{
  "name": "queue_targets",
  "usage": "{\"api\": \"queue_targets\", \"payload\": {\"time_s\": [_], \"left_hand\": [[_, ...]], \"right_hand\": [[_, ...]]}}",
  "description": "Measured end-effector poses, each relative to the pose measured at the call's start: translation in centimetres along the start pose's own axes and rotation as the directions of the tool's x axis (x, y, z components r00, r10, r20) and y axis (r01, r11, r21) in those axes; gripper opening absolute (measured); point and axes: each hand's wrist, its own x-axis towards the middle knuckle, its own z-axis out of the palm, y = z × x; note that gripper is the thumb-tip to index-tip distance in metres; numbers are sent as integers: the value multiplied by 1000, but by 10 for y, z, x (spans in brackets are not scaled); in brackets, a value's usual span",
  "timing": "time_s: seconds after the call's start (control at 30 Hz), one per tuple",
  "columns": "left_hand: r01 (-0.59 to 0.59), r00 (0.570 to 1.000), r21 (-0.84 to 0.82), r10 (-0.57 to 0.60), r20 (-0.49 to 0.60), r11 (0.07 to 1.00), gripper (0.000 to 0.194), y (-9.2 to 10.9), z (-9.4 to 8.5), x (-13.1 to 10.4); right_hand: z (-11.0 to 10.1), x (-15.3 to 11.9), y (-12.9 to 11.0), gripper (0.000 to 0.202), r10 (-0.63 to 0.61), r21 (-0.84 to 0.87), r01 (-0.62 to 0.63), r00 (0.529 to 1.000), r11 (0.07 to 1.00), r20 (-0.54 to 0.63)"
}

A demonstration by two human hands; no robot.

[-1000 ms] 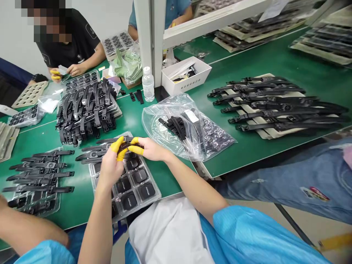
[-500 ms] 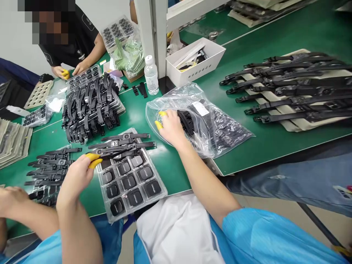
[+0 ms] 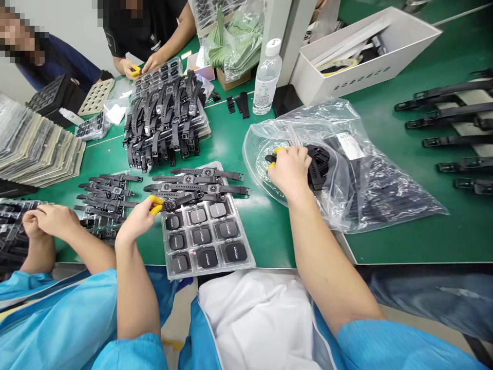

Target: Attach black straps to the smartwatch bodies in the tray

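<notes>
My left hand (image 3: pixel 136 223), with yellow finger cots, pinches the edge of a black watch (image 3: pixel 171 204) at the left side of a clear plastic tray (image 3: pixel 211 271). Black square pieces (image 3: pixel 201 236) fill the tray's pockets, and several black strapped watches (image 3: pixel 210 173) lie across its far end. My right hand (image 3: pixel 290 172) reaches into the mouth of a clear plastic bag (image 3: pixel 393 192) full of black straps. Between its yellow-tipped fingers shows the end of a black watch strap (image 3: pixel 270 159); the rest is hidden by the hand.
Behind the tray stands a pile of strapped watches (image 3: pixel 165 113). A water bottle (image 3: pixel 266 79) and a white box (image 3: pixel 362 67) stand beyond the bag. A co-worker's hands (image 3: pixel 50 218) are at the left; another person's hands (image 3: pixel 144 64) work across the table.
The view has swung to the right and shifted. My right hand stays in the bag and now has a black strap at its fingertips. My left hand remains at the tray's left side.
</notes>
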Motion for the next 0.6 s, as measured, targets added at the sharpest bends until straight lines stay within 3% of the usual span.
{"api": "queue_targets", "payload": {"time_s": [0.2,0.43,0.53,0.6], "left_hand": [[-41,998,25,42,-38,999,31,-6,-2,7],[-41,977,40,49,-206,998,18,-16,1,16],[-11,930,180,77,-360,984,15,-3,3,3],[-33,892,220,128,-433,975,12,20,8,-9]], "right_hand": [[9,1,10,23,-8,105,16,997,994,-74],[1,-1,19,16,-60,211,79,994,974,-95],[-13,-3,13,21,-109,231,128,990,965,-93],[-23,-5,4,22,-154,269,180,981,946,-116]]}}
